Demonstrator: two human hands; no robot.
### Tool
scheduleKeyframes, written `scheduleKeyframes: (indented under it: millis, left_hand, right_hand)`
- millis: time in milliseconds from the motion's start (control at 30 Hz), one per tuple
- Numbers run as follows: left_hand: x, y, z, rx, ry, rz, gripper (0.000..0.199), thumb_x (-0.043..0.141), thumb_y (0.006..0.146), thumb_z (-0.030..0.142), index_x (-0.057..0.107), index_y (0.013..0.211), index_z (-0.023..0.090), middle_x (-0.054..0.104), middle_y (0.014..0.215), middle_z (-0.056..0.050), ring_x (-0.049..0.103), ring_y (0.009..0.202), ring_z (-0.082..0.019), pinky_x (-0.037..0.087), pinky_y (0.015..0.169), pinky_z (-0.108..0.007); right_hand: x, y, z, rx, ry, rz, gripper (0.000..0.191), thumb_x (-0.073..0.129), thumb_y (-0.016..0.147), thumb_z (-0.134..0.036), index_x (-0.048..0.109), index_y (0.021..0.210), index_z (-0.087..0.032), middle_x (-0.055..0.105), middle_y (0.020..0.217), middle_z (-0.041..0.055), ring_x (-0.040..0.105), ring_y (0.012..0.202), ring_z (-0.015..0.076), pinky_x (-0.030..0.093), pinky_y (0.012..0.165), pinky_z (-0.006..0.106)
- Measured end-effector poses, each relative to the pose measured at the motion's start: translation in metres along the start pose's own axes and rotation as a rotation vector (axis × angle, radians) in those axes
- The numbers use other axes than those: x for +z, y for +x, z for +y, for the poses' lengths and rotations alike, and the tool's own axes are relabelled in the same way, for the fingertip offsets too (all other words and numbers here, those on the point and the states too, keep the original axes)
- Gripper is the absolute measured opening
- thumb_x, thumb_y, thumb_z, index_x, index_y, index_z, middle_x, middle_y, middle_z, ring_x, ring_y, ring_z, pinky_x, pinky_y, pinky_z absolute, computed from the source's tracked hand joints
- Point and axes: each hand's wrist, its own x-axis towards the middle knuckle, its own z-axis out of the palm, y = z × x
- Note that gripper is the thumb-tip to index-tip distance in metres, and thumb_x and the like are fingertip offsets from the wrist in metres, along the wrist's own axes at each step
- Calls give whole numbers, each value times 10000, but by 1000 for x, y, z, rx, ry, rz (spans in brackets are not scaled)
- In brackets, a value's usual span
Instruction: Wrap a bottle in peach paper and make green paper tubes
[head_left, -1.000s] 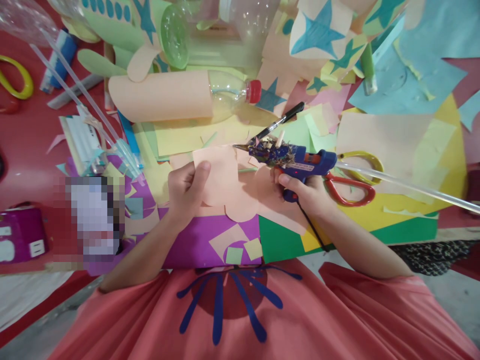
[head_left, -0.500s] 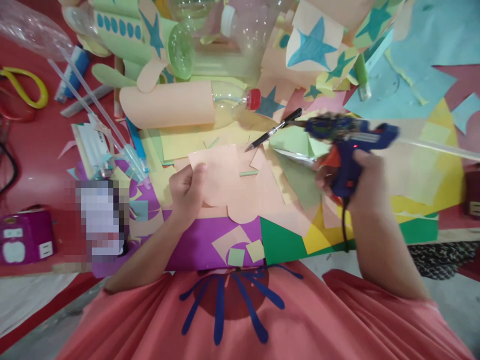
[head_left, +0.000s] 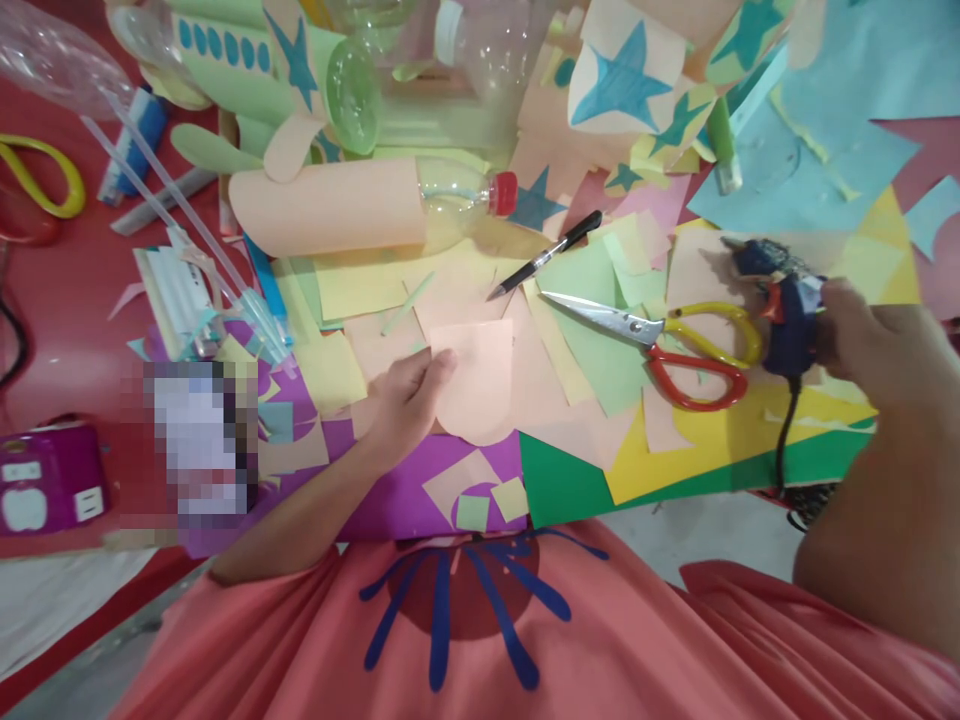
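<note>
My left hand (head_left: 411,398) pinches the left edge of a peach paper piece (head_left: 480,385) with a rounded lower end, over the paper-covered middle of the table. At the right, my right hand (head_left: 862,335) is at the dark blue glue gun (head_left: 791,315), its fingers partly hidden behind it. The gun's nozzle points up and left, and its cord hangs down. Between the hands lie scissors (head_left: 652,335) with yellow and red handles and a black pen (head_left: 547,255). Above my left hand rests a bottle (head_left: 337,205) wrapped in peach paper, with a red cap.
Clear and green bottles (head_left: 356,95) and papers with blue stars (head_left: 622,75) crowd the back. Glue sticks (head_left: 187,210), yellow-handled scissors (head_left: 45,180), a blurred-out phone (head_left: 199,435) and a purple box (head_left: 56,480) are at the left. Purple and green sheets line the front edge.
My right hand has moved right with the glue gun, lower over the table, uncovering the scissors. My left hand has shifted right and slightly down with the peach piece.
</note>
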Motion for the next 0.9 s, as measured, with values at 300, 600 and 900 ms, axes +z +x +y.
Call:
scheduleKeyframes:
  millis: [300,600,900]
  left_hand:
    - [-1,4,-1,55,72,71,604,377,871,692,253,540,203,240,481,50,241,440,-76,201,388,-244]
    - [2,10,-1,80,96,22,633,356,847,738,261,521,203,279,457,48,280,412,-71,219,370,-234]
    - [-14,15,-5,89,-98,93,496,445,898,602,595,666,190,539,534,9,477,439,-83,367,411,-214]
  right_hand:
    - [16,-69,-98,-306,458,-114,272,625,811,-371,661,641,-162,542,541,13,449,489,76,341,458,260]
    - [68,-99,-172,-330,1037,-885,320,662,792,-475,656,820,-155,569,625,-21,433,485,45,336,430,204]
    - [89,-92,-166,-139,1206,-724,311,755,709,-439,555,697,-201,502,551,-54,416,464,59,323,419,210]
